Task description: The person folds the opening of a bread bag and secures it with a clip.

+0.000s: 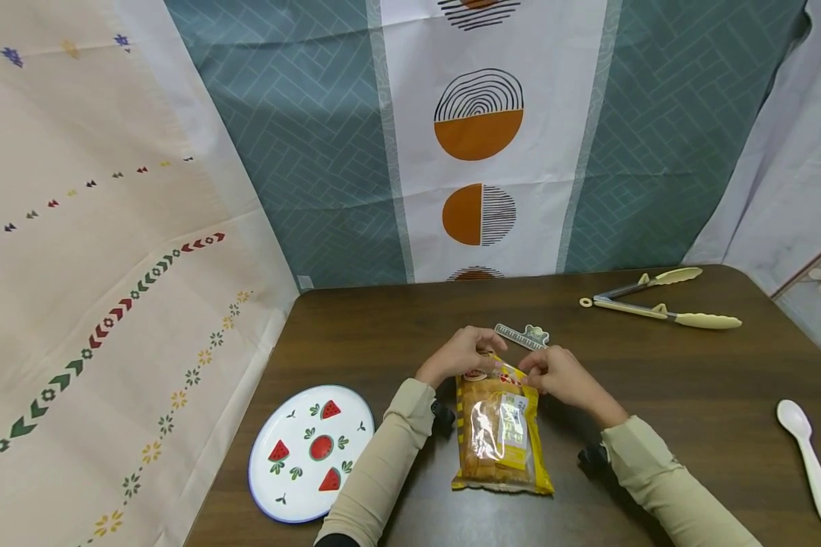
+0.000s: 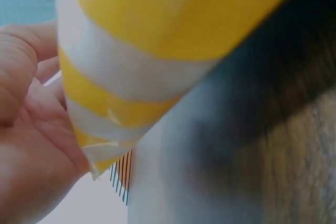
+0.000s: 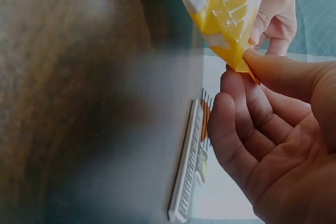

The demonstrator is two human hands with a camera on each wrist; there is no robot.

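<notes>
You have both hands on the yellow food packet (image 1: 494, 433), mid-table, with its top end away from you and the bottom seam nearest you. A clear panel shows golden-brown contents; a white label sits right of centre.

Your left hand (image 1: 460, 354) pinches the top edge near its left corner; the left wrist view hides the fingertips behind striped film. Your right hand (image 1: 566, 377) grips the top right corner between thumb and index finger, its other fingers loosely curled below.

A ruler-like clip (image 1: 522, 336) lies just beyond the packet, near both hands. White plate (image 1: 299, 422), blue rim and watermelon print, is left of the packet, partly behind your left sleeve (image 1: 383, 463). Cream-tipped tongs (image 1: 632, 308) lie spread at far right; white spoon (image 1: 811, 465) by the right edge. Dark wooden table (image 1: 664, 395) under everything.
</notes>
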